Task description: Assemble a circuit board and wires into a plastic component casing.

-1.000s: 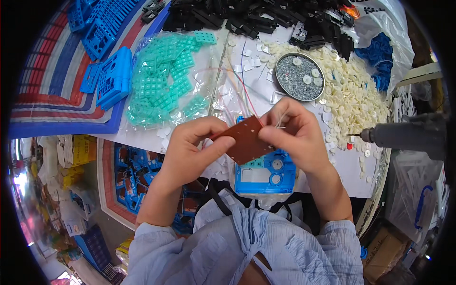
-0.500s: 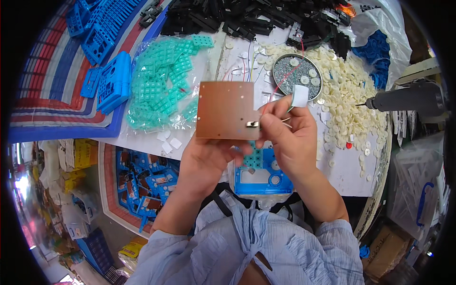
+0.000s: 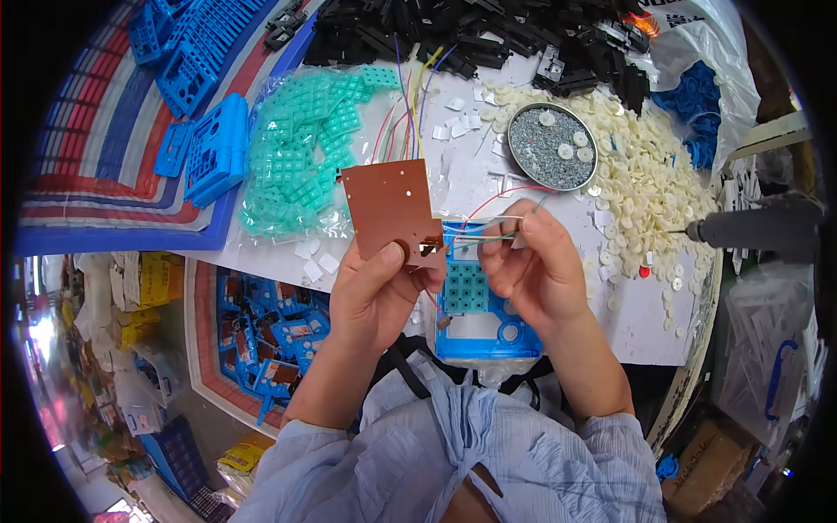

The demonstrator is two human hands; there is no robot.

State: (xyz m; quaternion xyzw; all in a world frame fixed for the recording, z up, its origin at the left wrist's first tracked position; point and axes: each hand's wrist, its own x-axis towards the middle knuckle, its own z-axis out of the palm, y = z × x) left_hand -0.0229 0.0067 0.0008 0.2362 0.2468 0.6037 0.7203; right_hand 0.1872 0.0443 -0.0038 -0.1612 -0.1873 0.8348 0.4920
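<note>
A brown circuit board (image 3: pixel 390 205) is tilted up in my left hand (image 3: pixel 373 301), thumb across its lower edge. Coloured wires (image 3: pixel 425 83) rise behind the board, and more run from its right side to my right hand (image 3: pixel 539 266). My right fingers pinch those wires, among them a red, a white and a green one. Under my hands lies a blue plastic casing (image 3: pixel 488 347) with a teal rubber keypad (image 3: pixel 466 289) set into it. The casing's upper part is partly hidden by my hands.
Teal keypads in a clear bag (image 3: pixel 301 148) lie left. A round dish of screws (image 3: pixel 539 157) stands before a heap of cream discs (image 3: pixel 649 183). Black parts (image 3: pixel 392 30) pile up at the back. A dark power screwdriver (image 3: pixel 741 231) juts in from the right. Blue casings (image 3: pixel 214 144) fill a bin.
The board has moved left and tilted, with my left thumb now over its face. The white piece near my right fingers is gone from view, and the wires are stretched out between my hands.
</note>
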